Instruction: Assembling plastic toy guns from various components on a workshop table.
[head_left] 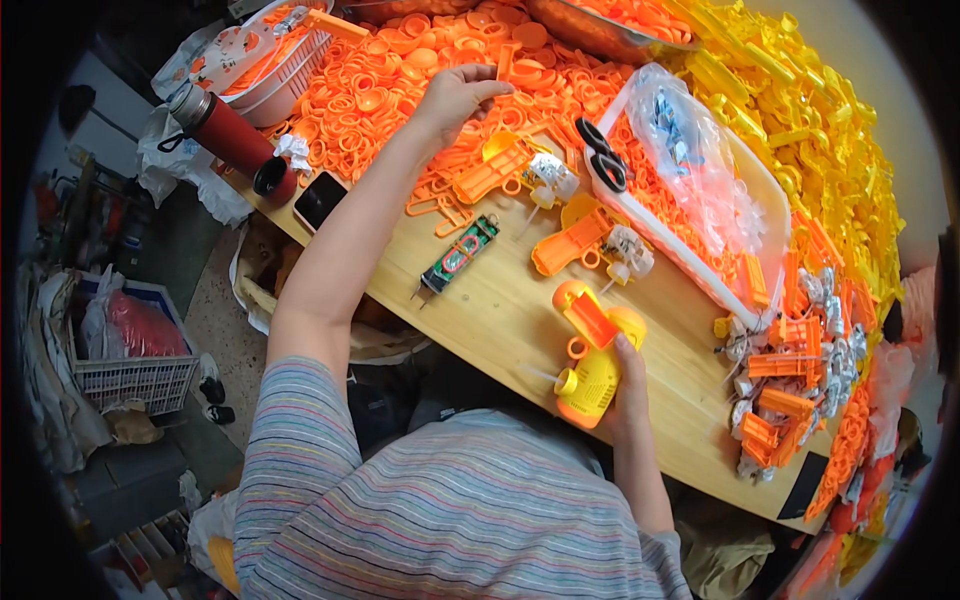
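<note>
A wooden tabletop (490, 305) carries a big heap of orange plastic parts (375, 105) at the back. Over its front edge, the right hand (629, 378) holds a yellow and orange plastic toy body (597, 378) by its side. Up over the orange heap, the left hand (460, 100) pinches a small orange piece (506, 60) between finger and thumb.

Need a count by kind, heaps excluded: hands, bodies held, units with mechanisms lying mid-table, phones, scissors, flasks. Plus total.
Hands: 2 (left hand, right hand)
Yellow body, in the right hand: 1
Mid-table units: 2 (upper unit, lower unit)
Phone: 1
Scissors: 1
Flask: 1
Total: 8
</note>
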